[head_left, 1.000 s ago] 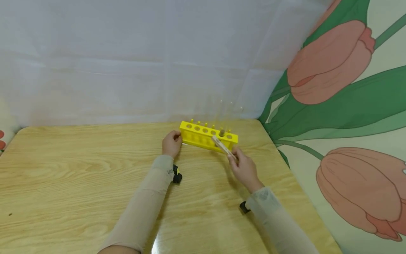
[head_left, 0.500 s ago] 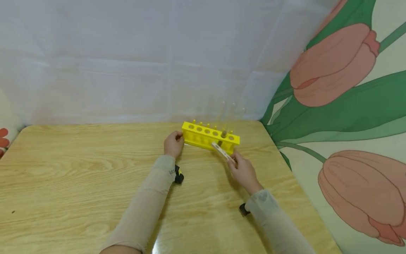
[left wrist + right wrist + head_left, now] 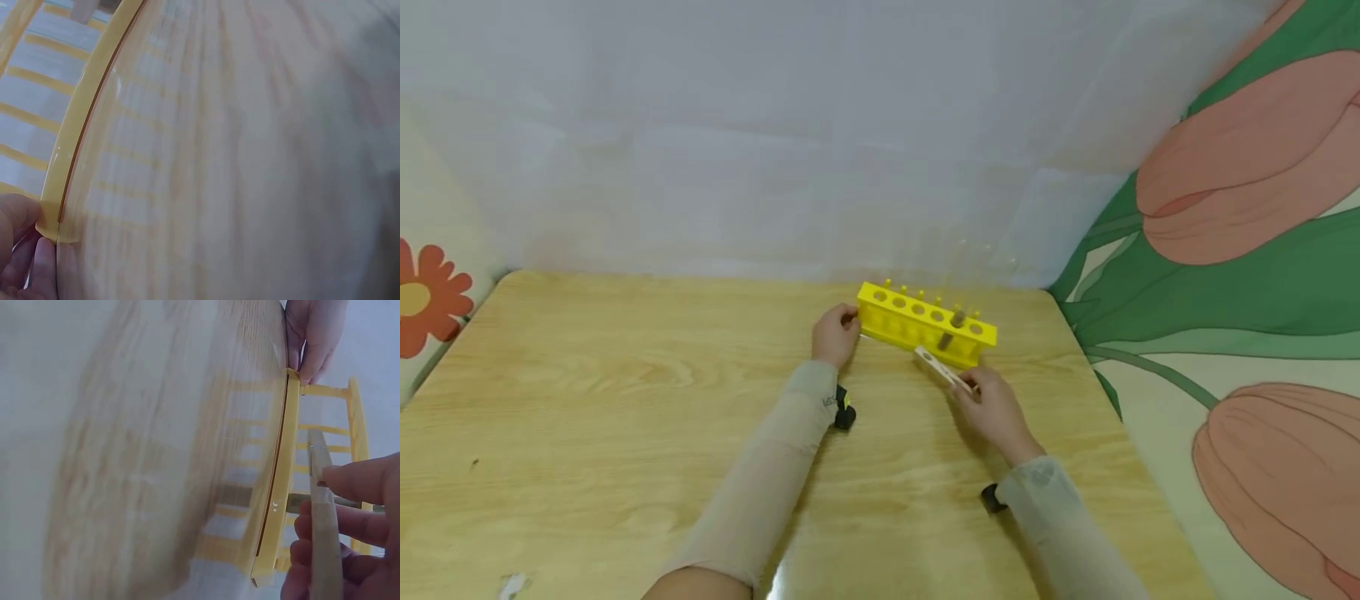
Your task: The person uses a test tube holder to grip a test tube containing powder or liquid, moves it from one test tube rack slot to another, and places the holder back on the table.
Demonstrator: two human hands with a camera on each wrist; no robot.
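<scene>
A yellow test tube rack (image 3: pixel 891 321) stands near the back of the table. My left hand (image 3: pixel 837 337) pinches its left end; in the left wrist view the thumb (image 3: pixel 22 211) lies on the end of the rack's base. One test tube with dark content (image 3: pixel 957 319) stands in a hole toward the right end. My right hand (image 3: pixel 996 408) holds a wooden test tube clamp (image 3: pixel 940 367), its tip in front of the rack and apart from the dark tube. In the right wrist view, thumb and fingers close round the clamp (image 3: pixel 324 519).
Behind the rack's right part, several clear glass tubes (image 3: pixel 988 250) stand upside down, faint against the white cloth (image 3: pixel 737 167). The wood-grain table (image 3: pixel 625 400) carries a small white scrap (image 3: pixel 512 586) at the front left. A flowered wall (image 3: pixel 1247 167) borders the right side.
The clamp in my right hand has drawn back from the dark tube, toward me and lower. My left hand keeps its hold on the rack. The head view has turned slightly left.
</scene>
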